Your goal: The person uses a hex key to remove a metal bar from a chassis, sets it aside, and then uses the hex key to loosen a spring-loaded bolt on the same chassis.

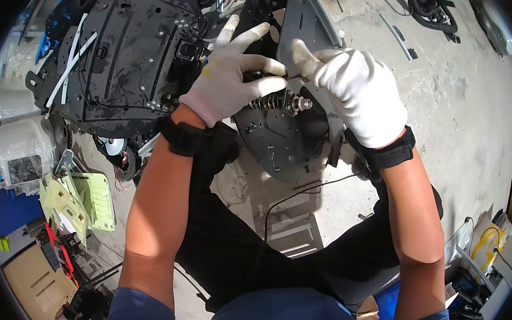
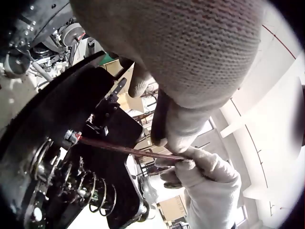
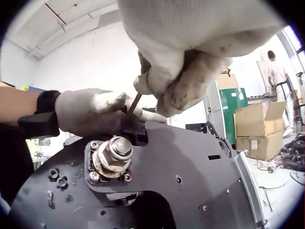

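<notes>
My gloved right hand (image 1: pixel 361 90) pinches one end of a thin reddish-brown rod (image 2: pixel 124 149) between thumb and fingers. The rod's other end meets a small metal fitting (image 2: pixel 71 137) beside a black plate. My gloved left hand (image 1: pixel 229 74) reaches over the same assembly, fingers spread, with thumb and index finger extended close to the rod. Below the hands a coil spring (image 1: pixel 266 103) is mounted on a dark curved metal plate (image 1: pixel 262 151). On that plate's face, the right wrist view shows a large bolt and nut (image 3: pixel 116 153) in a square bracket.
A wide black panel (image 1: pixel 138 48) lies to the left, with white strips (image 1: pixel 74 64) on it. Yellow-green plastic parts (image 1: pixel 93 198) lie at lower left. A dark cable (image 1: pixel 289 199) crosses between the legs. Cardboard boxes (image 3: pixel 259 140) and another person (image 3: pixel 276 71) are farther off.
</notes>
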Available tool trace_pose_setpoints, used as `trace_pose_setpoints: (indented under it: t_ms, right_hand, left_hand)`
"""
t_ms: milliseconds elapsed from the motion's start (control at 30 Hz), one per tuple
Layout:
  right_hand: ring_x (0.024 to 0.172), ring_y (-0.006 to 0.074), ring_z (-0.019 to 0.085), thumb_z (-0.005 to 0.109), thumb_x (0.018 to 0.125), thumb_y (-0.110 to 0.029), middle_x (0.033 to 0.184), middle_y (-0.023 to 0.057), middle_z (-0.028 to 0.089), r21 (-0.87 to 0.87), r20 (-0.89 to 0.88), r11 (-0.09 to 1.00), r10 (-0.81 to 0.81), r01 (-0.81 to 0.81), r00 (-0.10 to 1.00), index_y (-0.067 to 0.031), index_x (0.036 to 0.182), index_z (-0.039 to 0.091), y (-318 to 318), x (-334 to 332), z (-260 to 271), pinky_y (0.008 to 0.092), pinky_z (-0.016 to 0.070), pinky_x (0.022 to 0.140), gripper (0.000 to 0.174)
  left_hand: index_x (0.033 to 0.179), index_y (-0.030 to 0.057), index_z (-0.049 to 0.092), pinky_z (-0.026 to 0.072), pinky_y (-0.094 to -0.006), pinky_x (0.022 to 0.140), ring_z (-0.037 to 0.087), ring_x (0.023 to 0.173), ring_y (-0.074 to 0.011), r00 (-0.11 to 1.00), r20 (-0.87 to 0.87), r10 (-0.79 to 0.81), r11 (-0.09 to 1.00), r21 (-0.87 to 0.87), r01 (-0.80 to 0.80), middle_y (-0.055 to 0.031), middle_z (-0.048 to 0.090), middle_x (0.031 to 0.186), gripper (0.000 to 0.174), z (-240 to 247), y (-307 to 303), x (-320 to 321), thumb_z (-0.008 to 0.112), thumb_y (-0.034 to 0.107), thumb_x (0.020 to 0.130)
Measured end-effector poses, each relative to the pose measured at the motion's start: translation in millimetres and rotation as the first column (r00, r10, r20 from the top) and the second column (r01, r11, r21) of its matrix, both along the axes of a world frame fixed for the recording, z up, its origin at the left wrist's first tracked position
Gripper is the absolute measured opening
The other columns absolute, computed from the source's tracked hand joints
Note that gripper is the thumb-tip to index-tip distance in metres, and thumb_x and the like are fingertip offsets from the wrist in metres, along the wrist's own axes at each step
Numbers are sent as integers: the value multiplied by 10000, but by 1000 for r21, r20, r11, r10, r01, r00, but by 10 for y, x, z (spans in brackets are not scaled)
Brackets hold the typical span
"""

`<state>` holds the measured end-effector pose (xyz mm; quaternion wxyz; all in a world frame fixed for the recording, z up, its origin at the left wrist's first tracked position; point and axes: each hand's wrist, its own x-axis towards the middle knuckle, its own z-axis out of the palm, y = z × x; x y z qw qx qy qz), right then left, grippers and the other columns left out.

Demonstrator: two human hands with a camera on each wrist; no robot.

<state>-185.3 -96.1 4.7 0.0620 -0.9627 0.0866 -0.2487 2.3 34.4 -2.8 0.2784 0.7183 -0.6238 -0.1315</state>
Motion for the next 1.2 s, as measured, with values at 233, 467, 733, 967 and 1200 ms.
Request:
trace_pose_setpoints:
  t_ms: [233, 467, 733, 967, 1200]
  right_hand:
    - [722, 185, 646, 590, 853, -172, 846, 67, 667, 296, 326, 941, 64, -166, 943, -87, 894, 649, -29, 108, 40, 272, 512, 594, 111]
    - [440, 108, 524, 571, 912, -446, 501, 59, 588, 797, -380, 394, -263, 459, 887, -26, 612, 617, 57, 75, 511, 252, 432, 486, 518]
    - [478, 153, 568, 626, 890, -277, 550, 54, 611, 874, -329, 314, -178, 371, 927, -18, 661, 622, 75, 168, 416, 284, 432, 487, 345]
    - [715, 237, 633, 622, 774, -129, 750, 58, 629, 345, 76, 930, 109, -128, 991, -97, 821, 652, -81, 33, 128, 316, 507, 616, 64]
    - [680, 222, 634, 562, 794, -120, 743, 63, 641, -78, -54, 997, 8, -12, 999, -114, 906, 644, -10, 8, 126, 303, 502, 583, 139]
  left_hand:
    - [913, 193, 765, 190, -495, 1138, 140, 1401, -436, 998, 58, -14, 1000, 24, 13, -56, 440, 1437, 177, -12, 3, 21, 739, 233, 743]
    - [927, 194, 764, 207, -489, 1135, 152, 1402, -422, 998, 67, 10, 1000, 7, -10, -45, 445, 1433, 192, -16, -6, -6, 746, 239, 741]
    - [924, 185, 763, 210, -491, 1134, 153, 1400, -428, 995, 100, 1, 1000, 29, -4, -41, 428, 1447, 195, 1, 1, -13, 740, 256, 743]
    - [931, 158, 755, 218, -489, 1127, 150, 1400, -428, 993, 111, -44, 998, 52, 38, -37, 416, 1457, 214, -3, 20, 43, 736, 279, 756]
    - [939, 156, 755, 275, -504, 1104, 214, 1376, -442, 979, 194, -68, 998, 21, 65, -14, 468, 1403, 213, -18, 8, 73, 724, 303, 789]
